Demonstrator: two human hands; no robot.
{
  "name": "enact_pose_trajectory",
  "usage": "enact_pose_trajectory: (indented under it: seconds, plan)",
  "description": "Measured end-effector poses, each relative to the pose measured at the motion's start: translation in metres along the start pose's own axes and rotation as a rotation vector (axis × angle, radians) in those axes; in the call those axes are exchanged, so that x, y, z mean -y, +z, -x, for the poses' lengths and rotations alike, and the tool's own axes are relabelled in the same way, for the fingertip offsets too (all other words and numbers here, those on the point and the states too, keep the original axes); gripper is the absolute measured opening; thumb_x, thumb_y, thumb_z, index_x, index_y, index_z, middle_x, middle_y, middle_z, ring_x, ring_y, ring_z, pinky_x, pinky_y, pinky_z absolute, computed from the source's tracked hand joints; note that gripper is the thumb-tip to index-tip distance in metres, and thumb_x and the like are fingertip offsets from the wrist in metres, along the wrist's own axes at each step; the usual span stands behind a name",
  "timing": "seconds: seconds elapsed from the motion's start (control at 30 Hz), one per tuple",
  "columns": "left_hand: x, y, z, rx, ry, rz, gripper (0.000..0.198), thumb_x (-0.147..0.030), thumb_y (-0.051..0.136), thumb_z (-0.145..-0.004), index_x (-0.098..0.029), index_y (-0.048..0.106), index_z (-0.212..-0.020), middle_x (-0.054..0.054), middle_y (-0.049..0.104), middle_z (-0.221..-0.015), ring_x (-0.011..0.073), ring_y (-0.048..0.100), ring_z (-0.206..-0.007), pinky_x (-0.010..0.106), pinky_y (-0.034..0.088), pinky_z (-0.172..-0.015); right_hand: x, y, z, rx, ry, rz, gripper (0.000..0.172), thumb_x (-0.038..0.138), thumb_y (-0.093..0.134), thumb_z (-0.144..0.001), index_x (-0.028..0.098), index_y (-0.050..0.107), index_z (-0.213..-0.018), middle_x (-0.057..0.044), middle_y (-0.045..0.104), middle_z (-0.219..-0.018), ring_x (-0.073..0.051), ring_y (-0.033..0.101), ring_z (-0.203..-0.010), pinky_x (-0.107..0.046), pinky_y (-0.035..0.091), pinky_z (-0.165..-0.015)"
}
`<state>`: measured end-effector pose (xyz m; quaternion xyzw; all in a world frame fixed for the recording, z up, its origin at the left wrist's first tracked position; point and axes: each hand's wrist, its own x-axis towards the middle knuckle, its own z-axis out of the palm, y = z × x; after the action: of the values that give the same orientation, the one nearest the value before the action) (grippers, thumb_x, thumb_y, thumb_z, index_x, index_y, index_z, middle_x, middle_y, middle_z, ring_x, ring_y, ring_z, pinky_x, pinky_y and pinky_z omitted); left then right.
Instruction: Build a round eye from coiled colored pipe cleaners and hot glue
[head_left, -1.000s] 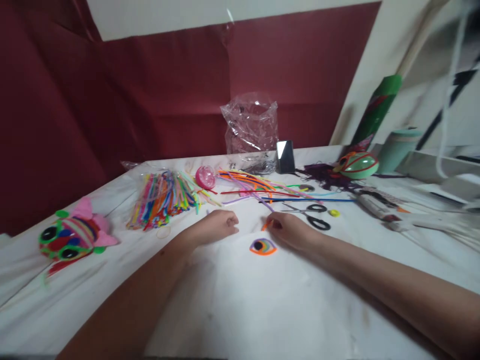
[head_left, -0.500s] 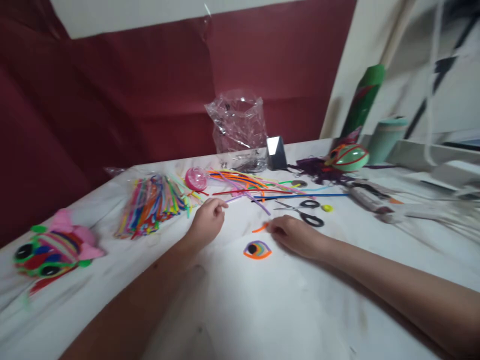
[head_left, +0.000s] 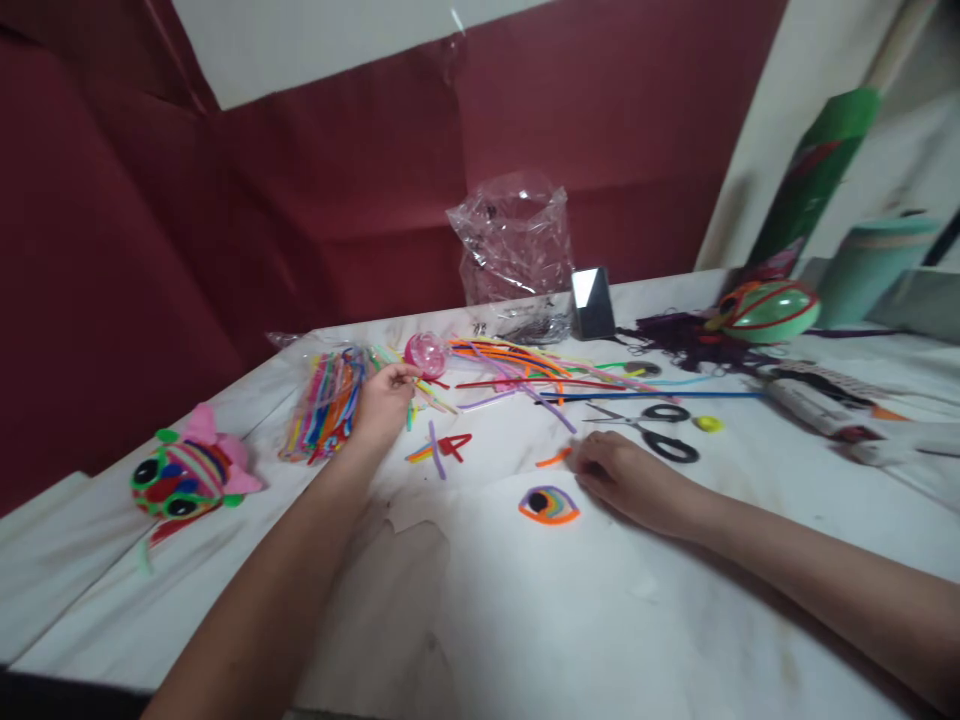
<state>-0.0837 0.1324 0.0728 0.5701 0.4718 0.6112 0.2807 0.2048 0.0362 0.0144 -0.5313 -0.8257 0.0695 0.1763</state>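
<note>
My right hand (head_left: pixel 626 480) rests on the table with its fingers closed on a short orange pipe cleaner (head_left: pixel 553 458). Just below lies an eye shape (head_left: pixel 549 505) made of coiled pipe cleaners, with a black pupil and an orange and purple rim. My left hand (head_left: pixel 386 400) reaches over short pipe cleaner pieces (head_left: pixel 436 398), fingers stretched beside a pink round container (head_left: pixel 426 354); it holds nothing that I can make out. Short purple, orange and red pieces (head_left: pixel 439 450) lie to the right of the left forearm.
Scissors (head_left: pixel 656 430) and a yellow disc (head_left: pixel 708 424) lie beyond my right hand. Behind are long loose pipe cleaners (head_left: pixel 517 360), a clear bag (head_left: pixel 517 250) and a dark upright box (head_left: pixel 592 305). A bundle of pipe cleaners (head_left: pixel 319 405) and a colourful fish-like figure (head_left: pixel 191 470) are leftward; a glue gun (head_left: pixel 817 410) is rightward.
My left hand has moved forward and left, toward the pink container, uncovering the short purple and red pieces. My right hand stays by the eye shape. The view has turned left.
</note>
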Motion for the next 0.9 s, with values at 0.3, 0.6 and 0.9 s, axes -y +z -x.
enact_pose_trajectory:
  seconds: [0.3, 0.6, 0.9]
  plan:
    - [0.003, 0.011, 0.012, 0.150, 0.084, -0.112, 0.016, -0.014, 0.054, -0.061, -0.016, 0.065, -0.072, -0.001, 0.058, -0.063, 0.0116, 0.051, -0.058, 0.021, 0.036, -0.052, -0.026, -0.018, 0.001, -0.034, 0.175, 0.097, 0.015, 0.018, 0.049, -0.072, 0.021, 0.054, -0.059, -0.002, 0.061, -0.062, -0.015, 0.051, -0.054, -0.025, 0.031, -0.051]
    - [0.003, 0.010, 0.006, 0.031, 0.090, -0.118, 0.013, -0.018, 0.056, -0.065, -0.016, 0.064, -0.075, -0.002, 0.057, -0.063, 0.0104, 0.048, -0.055, 0.021, 0.034, -0.051, -0.064, -0.063, -0.010, -0.379, 0.459, 0.076, 0.020, 0.021, 0.046, -0.076, 0.020, 0.065, -0.082, -0.004, 0.070, -0.075, -0.018, 0.062, -0.067, -0.025, 0.042, -0.059]
    - [-0.010, -0.003, 0.001, -0.060, 0.168, -0.016, 0.016, -0.025, 0.054, -0.074, -0.019, 0.064, -0.084, -0.001, 0.054, -0.066, 0.0096, 0.049, -0.055, 0.019, 0.036, -0.047, -0.095, -0.075, -0.008, -0.541, 0.560, 0.073, 0.023, 0.021, 0.047, -0.074, 0.020, 0.068, -0.086, -0.005, 0.072, -0.079, -0.021, 0.064, -0.073, -0.028, 0.045, -0.065]
